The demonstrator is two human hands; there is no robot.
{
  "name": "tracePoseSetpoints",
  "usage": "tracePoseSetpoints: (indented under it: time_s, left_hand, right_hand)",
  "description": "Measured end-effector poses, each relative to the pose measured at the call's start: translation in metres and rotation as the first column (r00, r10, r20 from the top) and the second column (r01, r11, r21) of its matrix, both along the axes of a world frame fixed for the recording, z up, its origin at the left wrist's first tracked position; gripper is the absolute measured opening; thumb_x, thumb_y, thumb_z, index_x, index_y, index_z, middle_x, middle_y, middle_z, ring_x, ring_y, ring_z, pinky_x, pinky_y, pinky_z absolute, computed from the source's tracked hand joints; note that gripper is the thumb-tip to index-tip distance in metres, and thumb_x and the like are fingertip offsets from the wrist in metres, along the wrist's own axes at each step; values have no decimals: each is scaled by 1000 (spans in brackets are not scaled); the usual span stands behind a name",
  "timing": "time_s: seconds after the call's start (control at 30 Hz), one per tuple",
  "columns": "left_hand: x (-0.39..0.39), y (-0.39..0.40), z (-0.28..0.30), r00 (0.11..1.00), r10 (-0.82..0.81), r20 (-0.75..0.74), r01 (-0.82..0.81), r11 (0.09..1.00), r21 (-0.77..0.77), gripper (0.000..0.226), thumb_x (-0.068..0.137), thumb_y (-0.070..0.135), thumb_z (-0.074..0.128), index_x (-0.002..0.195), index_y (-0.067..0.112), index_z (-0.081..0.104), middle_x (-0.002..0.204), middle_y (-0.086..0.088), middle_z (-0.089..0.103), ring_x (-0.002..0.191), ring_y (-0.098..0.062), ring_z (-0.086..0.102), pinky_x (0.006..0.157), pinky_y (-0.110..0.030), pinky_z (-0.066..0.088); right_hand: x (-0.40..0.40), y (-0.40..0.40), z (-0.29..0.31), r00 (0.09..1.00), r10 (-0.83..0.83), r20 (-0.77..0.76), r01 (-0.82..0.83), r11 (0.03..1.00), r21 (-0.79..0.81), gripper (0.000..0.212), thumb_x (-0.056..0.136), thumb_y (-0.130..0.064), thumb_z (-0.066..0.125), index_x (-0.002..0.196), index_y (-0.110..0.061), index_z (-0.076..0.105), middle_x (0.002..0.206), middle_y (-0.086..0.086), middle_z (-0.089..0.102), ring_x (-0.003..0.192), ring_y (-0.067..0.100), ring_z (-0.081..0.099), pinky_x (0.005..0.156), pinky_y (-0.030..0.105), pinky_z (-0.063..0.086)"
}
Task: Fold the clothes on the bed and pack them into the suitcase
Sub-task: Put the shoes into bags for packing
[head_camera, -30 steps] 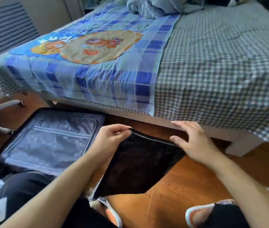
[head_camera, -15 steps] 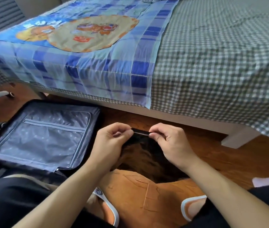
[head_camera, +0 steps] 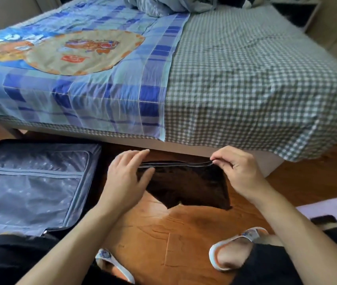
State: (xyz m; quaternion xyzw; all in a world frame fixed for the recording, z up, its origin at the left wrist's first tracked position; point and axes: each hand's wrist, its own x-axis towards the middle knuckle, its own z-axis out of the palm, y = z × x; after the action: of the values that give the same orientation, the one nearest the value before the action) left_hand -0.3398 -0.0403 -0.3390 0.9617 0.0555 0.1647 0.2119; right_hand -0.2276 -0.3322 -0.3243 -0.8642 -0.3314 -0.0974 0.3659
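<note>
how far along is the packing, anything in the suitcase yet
Early on, it seems. The open suitcase on the floor shows only its zipped grey lining; no clothes are visible in it. In hand: a dark garment held above the floor, the right hand pinching its top edge, the left hand flat against its other end. Left: finish folding it, pack it, then the bundle of cloth on the bed.

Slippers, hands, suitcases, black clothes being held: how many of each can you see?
Slippers: 2, one and another
Hands: 2, left hand and right hand
Suitcase: 1, lying open
Black garment: 1
Total: 6
</note>
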Motion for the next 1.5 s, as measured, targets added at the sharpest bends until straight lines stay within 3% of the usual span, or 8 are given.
tracePoseSetpoints:
  time_s: [0.13, 0.3, 0.43, 0.6, 0.73, 1.03, 1.3, 1.5]
  left_hand:
    - [31, -59, -15, 954, -270, -135, 285, 952, 115, 57, 92, 44, 67, 145, 32, 51, 134, 8, 58, 130, -20, 49, 113, -47, 38]
    - [61, -128, 5, 909, -404, -102, 404, 915, -25, 10, 93, 30, 68, 102, 25, 70, 91, 7, 67, 88, -24, 66, 75, -37, 52]
    - [64, -212, 35, 854, -519, -38, 518, 855, -28, 13, 96, 25, 64, 109, 26, 64, 104, 0, 69, 94, -30, 67, 72, -39, 51]
    - [71, -299, 43, 708, -678, -197, 706, 689, 166, 27, 99, 21, 51, 125, 29, 54, 118, -7, 66, 93, -36, 67, 65, -39, 49]
    - [67, -344, 37, 618, -701, -356, 785, 574, 234, 25, 96, 13, 47, 113, 29, 56, 94, -1, 58, 77, -30, 62, 61, -38, 50]
    - [106, -307, 5, 672, -585, -453, 737, 589, 332, 21, 94, 10, 53, 102, 17, 72, 94, -1, 57, 89, -29, 67, 73, -40, 55]
    - [113, -178, 10, 757, -529, -384, 625, 758, 188, 24, 102, 29, 55, 96, 15, 74, 87, 7, 51, 86, -20, 60, 77, -36, 51]
    - [57, -98, 15, 881, -419, -221, 397, 908, -137, 47, 106, 37, 42, 61, 31, 50, 78, 7, 53, 73, -2, 54, 74, -29, 40]
  right_hand:
    - [-16, -27, 30, 1000, 12, -13, -13, 999, -48, 12, 89, -1, 71, 92, -12, 73, 90, -8, 67, 88, 6, 64, 81, 20, 50]
    - [-38, -96, 53, 947, -322, -19, 321, 947, -32, 10, 94, -10, 67, 100, -15, 73, 97, -8, 66, 94, 7, 60, 86, 23, 49]
    - [-99, -200, 53, 545, -825, -149, 830, 556, -38, 40, 96, -14, 63, 134, -19, 56, 129, -3, 59, 122, 14, 50, 102, 27, 39]
    - [-259, -317, 0, -81, -994, -71, 968, -62, -243, 20, 92, -11, 57, 105, -15, 71, 107, 9, 69, 108, 33, 59, 94, 41, 46]
    - [-332, -337, -48, -202, -977, -65, 728, -105, -678, 30, 95, -32, 51, 118, -16, 64, 121, 9, 63, 118, 33, 51, 97, 42, 44]
    - [-315, -353, -22, -105, -988, 110, 870, -145, -472, 20, 83, -8, 71, 102, -13, 71, 99, 7, 69, 101, 35, 55, 84, 43, 48]
    - [-158, -289, 36, 465, -880, 96, 876, 442, -193, 33, 81, 0, 76, 112, -3, 69, 116, 11, 60, 110, 33, 56, 97, 40, 48]
    - [-58, -158, 42, 786, -607, 117, 596, 794, 115, 27, 79, 9, 75, 105, 3, 68, 118, 19, 58, 111, 26, 54, 98, 3, 30]
